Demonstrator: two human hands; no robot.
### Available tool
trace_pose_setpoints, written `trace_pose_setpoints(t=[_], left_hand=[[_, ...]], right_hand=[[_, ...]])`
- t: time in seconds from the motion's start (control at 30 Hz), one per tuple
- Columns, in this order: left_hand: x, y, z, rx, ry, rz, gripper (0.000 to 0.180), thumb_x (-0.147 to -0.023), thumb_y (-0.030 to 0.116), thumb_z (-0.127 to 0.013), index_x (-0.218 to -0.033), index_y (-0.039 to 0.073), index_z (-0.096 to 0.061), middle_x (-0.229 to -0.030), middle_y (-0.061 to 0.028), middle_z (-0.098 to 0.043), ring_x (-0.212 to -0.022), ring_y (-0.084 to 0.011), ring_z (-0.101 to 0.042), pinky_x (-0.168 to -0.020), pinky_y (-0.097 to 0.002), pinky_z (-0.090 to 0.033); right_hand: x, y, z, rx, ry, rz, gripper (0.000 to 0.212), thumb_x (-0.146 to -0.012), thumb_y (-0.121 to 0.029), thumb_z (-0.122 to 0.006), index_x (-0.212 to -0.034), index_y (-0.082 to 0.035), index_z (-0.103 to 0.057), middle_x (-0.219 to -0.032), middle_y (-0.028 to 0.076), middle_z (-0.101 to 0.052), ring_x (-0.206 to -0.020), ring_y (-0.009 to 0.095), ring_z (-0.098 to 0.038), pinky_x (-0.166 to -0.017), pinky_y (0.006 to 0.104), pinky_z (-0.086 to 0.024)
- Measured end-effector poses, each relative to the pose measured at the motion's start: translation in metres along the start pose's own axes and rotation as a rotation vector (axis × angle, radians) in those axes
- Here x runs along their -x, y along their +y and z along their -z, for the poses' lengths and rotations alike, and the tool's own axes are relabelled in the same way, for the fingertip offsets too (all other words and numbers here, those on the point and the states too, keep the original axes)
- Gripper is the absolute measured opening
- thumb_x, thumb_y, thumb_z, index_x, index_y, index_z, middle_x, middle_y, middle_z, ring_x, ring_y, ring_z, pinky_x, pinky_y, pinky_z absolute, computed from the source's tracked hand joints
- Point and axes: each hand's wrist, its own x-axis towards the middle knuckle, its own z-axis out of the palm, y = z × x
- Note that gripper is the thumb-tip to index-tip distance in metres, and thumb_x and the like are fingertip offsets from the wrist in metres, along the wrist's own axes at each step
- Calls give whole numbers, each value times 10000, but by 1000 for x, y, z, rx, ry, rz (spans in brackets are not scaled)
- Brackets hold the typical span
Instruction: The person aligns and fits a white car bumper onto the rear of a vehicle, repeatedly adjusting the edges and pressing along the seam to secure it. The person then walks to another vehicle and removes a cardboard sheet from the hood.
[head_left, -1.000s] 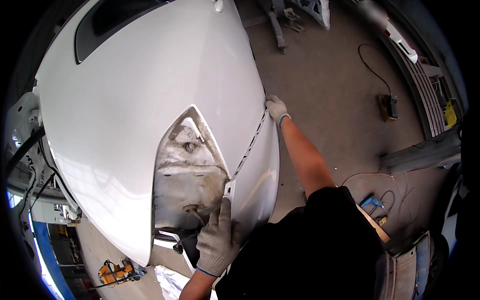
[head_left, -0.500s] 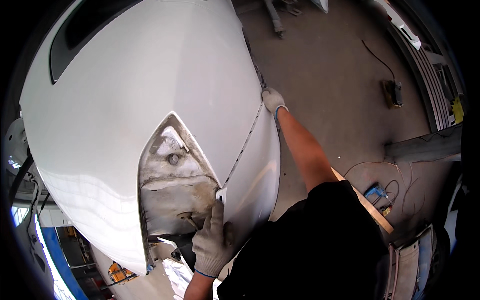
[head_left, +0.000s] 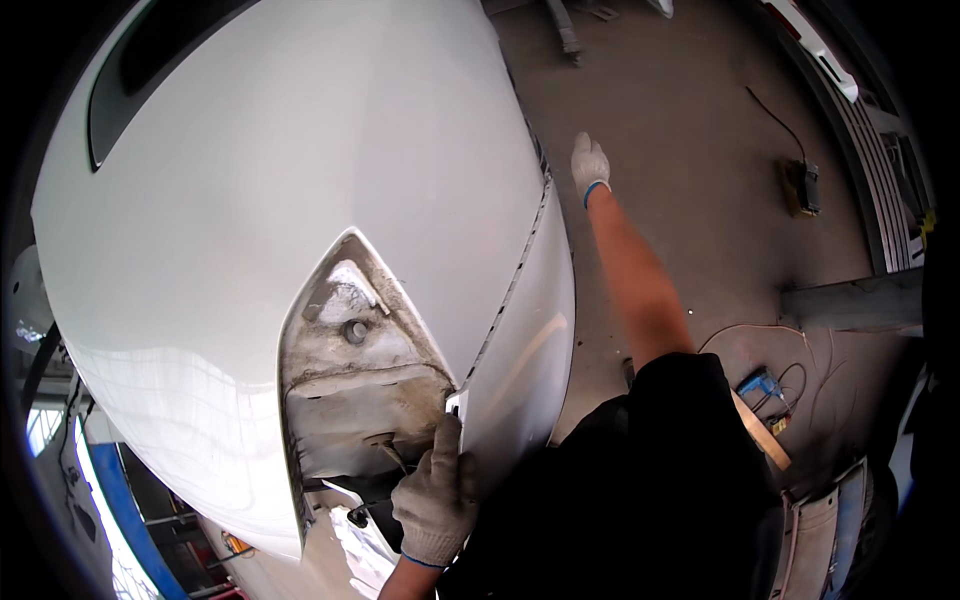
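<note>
A white car body [head_left: 250,250] fills the left side, with a dirty, pointed lamp recess [head_left: 370,365] at its corner. Along a dark gap beside it runs a white bumper [head_left: 520,350]. My left hand [head_left: 437,505], in a pale knitted glove, is closed round the bumper's edge beside the recess. Its index finger lies up along the bumper's corner, and some fingers are hidden. My right hand [head_left: 590,165], gloved too, is off the bumper, over the floor past the gap's far end. Its fingers look loosely parted, with nothing seen in them.
On the concrete floor [head_left: 680,120] to the right lie a blue power tool [head_left: 760,383] with a cable, a wooden strip [head_left: 762,432] and a dark corded box [head_left: 803,188]. A grey metal beam [head_left: 850,302] juts in at the right. Loose panels [head_left: 815,540] stand at lower right.
My right hand has let go of the far end of the bumper's seam and moved outward to the right. My left hand keeps its place at the bumper's edge. The view has shifted slightly.
</note>
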Motion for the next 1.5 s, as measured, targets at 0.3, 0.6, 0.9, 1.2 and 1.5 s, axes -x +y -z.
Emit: trace_pose_setpoints(t=[0.3,0.6,0.9,1.2,1.5], left_hand=[[-1,-9,-7,-21,76,-91,601,-879,146,-658,-1432,56,-440,-767,-161,-626,-557,-332,-613,-493,-427,-492],[2,-6,0,72,114,-30,607,-849,70,-674,-1411,54,-447,-768,-197,-643,-607,-353,-644,-531,-428,-513],[-1,-8,-1,184,133,61,634,-872,154,-684,-1394,-29,-374,-733,-244,-653,-621,-402,-661,-559,-462,-532],[4,-21,-7,95,168,5,562,-901,262,-632,-1309,-62,-424,-789,-194,-674,-586,-336,-676,-498,-427,-552],[40,-17,2,25,4,64,516,-885,238,-664,-1262,-44,-454,-779,-196,-664,-609,-347,-677,-534,-455,-553]], right_hand=[[72,-32,3,-36,2,-127,649,-1000,-507,-293,-1240,17,-591,-1213,298,-618,-1164,458,-572,-1025,493,-431],[199,-114,112,-624,295,217,384,-999,-252,-457,-1258,10,-566,-1263,214,-617,-1175,350,-586,-1007,388,-452],[250,-148,103,-514,210,439,307,-985,-151,-498,-1200,37,-612,-1233,189,-626,-1170,344,-587,-1049,399,-427],[323,-196,140,-460,137,702,320,-937,-66,-445,-1183,70,-599,-1238,193,-608,-1206,282,-558,-1059,369,-403],[328,-180,153,-350,250,670,342,-954,-101,-472,-1258,39,-544,-1253,173,-598,-1187,314,-571,-1061,380,-415]])
